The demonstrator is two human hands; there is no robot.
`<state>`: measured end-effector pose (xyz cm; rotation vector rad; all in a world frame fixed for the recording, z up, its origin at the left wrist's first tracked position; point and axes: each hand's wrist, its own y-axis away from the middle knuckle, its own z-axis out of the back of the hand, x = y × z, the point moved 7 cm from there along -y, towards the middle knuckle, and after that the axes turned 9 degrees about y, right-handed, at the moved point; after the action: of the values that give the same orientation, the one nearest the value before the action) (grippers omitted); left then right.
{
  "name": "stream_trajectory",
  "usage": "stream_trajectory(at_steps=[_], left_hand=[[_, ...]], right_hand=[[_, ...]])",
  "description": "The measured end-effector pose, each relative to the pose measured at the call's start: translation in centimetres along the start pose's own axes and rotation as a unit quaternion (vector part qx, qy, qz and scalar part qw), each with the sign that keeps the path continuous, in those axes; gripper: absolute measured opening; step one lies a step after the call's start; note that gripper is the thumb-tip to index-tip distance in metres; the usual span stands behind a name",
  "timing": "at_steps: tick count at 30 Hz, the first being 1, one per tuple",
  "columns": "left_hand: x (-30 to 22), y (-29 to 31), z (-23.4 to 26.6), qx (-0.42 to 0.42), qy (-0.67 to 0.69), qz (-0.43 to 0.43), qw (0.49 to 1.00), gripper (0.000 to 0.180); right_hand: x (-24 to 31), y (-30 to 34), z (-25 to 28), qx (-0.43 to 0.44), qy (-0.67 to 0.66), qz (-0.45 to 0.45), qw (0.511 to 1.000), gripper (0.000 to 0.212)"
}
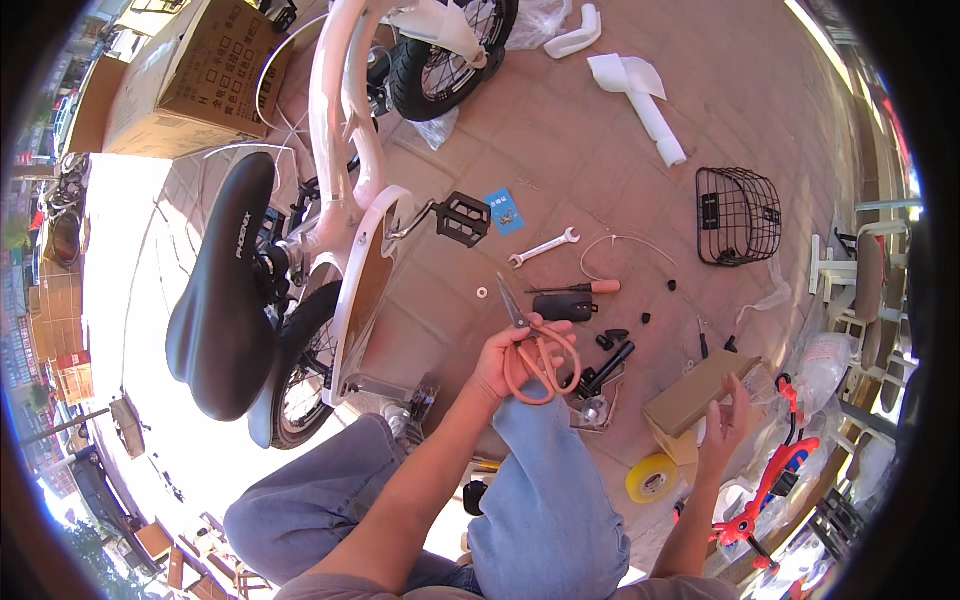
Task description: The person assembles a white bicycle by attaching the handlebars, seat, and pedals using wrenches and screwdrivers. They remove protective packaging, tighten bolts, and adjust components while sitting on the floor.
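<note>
My left hand (503, 358) grips a pair of scissors (540, 366) with orange handle loops above my bent knee. Their blades point up and away from me. My right hand (728, 418) is raised at the right with fingers apart and nothing in it, beside a small brown cardboard box (690, 395). To the left stands a pale pink bicycle (335, 130) with a black saddle (225, 300) and a black pedal (463, 220). Just beyond the scissors lie a black pouch-like case (562, 307) and a screwdriver (590, 288).
An open-end wrench (543, 247), a blue card (505, 211) and a wire basket (737, 217) lie on the paving. Yellow tape (651, 479) sits near my right forearm. White foam pieces (640, 105) are farther off, and a large carton (190, 80) stands back left.
</note>
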<state>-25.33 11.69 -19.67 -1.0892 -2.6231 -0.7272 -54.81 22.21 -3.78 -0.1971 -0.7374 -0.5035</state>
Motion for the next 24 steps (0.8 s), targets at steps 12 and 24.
stream_trajectory(at_steps=[12,24], left_hand=[[2.9,-1.0,-4.7,0.078,0.071,0.037,0.994,0.021],[6.8,1.3,-7.9,0.177,0.250,0.179,0.935,0.022]], right_hand=[[2.2,2.7,-16.2,0.298,-0.464,-0.286,0.784,0.013],[5.9,-2.0,-9.6,0.062,0.265,0.296,0.916,0.015]])
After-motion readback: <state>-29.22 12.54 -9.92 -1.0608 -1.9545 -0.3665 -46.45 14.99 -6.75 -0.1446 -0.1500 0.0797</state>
